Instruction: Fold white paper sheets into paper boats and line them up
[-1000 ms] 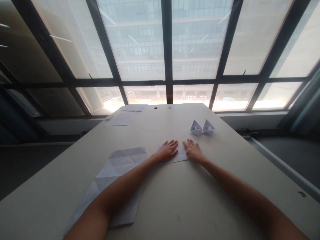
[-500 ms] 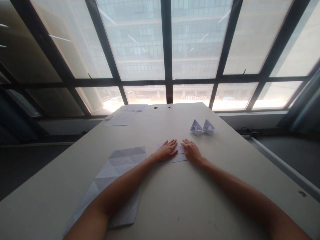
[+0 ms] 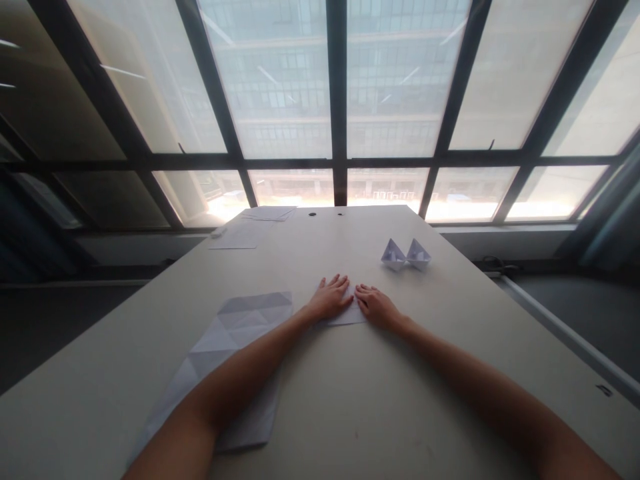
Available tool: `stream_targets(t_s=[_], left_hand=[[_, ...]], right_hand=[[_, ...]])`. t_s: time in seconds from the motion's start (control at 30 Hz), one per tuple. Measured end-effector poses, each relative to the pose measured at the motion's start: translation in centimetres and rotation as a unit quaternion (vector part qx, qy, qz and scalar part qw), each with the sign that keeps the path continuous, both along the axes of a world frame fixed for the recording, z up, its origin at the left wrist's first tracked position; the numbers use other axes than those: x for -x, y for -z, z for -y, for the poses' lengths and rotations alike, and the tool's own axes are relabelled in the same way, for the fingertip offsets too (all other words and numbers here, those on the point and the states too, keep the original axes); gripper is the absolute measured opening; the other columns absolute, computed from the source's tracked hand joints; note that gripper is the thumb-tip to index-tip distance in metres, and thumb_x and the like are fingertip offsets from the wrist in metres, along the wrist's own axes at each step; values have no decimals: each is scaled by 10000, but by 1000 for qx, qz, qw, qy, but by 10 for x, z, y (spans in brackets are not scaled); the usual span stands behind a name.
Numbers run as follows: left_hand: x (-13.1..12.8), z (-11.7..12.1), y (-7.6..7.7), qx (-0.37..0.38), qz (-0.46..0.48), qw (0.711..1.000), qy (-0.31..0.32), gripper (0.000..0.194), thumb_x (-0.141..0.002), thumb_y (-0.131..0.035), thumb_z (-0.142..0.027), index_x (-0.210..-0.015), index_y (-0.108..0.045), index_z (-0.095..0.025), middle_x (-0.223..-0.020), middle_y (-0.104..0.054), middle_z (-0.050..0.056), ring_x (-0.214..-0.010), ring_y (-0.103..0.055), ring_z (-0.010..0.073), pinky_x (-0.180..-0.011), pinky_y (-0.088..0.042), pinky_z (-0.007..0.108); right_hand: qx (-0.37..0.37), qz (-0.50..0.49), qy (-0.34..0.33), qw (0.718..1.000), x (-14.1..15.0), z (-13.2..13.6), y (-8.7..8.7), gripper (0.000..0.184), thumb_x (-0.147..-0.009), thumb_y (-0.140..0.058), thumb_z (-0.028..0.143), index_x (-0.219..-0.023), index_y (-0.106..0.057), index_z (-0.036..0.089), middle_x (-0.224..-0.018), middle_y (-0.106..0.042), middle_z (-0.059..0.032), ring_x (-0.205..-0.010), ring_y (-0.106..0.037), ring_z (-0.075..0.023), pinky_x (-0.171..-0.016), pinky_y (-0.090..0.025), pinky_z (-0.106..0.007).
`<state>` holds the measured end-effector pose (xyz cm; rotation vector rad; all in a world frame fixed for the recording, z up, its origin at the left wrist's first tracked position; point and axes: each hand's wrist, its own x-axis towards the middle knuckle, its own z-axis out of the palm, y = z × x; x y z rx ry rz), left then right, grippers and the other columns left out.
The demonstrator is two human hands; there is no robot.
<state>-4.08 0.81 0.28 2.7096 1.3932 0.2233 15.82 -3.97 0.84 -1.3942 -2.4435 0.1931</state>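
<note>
Head view: tall windows (image 3: pixel 280 80) in a dark frame fill the space beyond both hands, with a pale building (image 3: pixel 290 120) showing through the glass. Reaching from near the wearer almost to those windows, a white worktop (image 3: pixel 320 413) runs under and around both hands. Dark curtains (image 3: pixel 30 227) hang far out to the left of the left hand, and another curtain (image 3: pixel 600 220) hangs far out to the right of the right hand.

Nearer than the left hand (image 3: pixel 331 297) and to its left lies a large creased sheet (image 3: pixel 240 317), partly covered by the left forearm (image 3: pixel 235 377). Well beyond that hand, also to its left, are flat loose sheets (image 3: pixel 270 213); faint marks on the nearest one are too small to read. The left hand is open, palm down, fingers spread, pressing on a folded paper (image 3: pixel 347 317). The right hand (image 3: pixel 377 307) lies palm down too, its fingers closer together and slightly bent, touching the right part of the same paper; neither grips it. The folded paper is flat on the worktop, beneath and between the hands, partly hidden by them.

Beyond the right hand and slightly to its right, two folded paper boats (image 3: pixel 419 257) stand side by side. Smallest is a dark round spot (image 3: pixel 313 214), far beyond the left hand.
</note>
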Motion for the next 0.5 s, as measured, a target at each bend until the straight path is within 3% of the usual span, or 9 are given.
stream_targets(t_s=[0.2,0.33,0.5], left_hand=[[1,-2,7,-9,10,998,-60,602,-1004,-327,-521,-1527,-350,-224,-1623,-276,106,-1501,-209,327,-1177,-149,627],[3,-4,9,-33,22,993,-111,556,-998,-367,-482,-1483,-409,-212,-1585,-356,131,-1474,-269,341,-1167,-169,628],[6,-5,6,-54,60,982,-169,540,-988,-411,-418,-1479,-393,-195,-1511,-460,148,-1424,-364,321,-1166,-245,549]], right_hand=[[2,22,7,1000,1,2,-4,440,-1006,-356,254,-1379,-570,162,-1500,-492,-103,-1416,-400,-199,-1184,-243,-350],[-5,53,13,999,2,2,-4,443,-1004,-349,252,-1383,-562,167,-1498,-495,-108,-1425,-374,-213,-1198,-190,-396],[-26,76,32,996,1,1,-2,441,-977,-382,232,-1359,-578,129,-1478,-510,-137,-1414,-375,-241,-1199,-160,-421]])
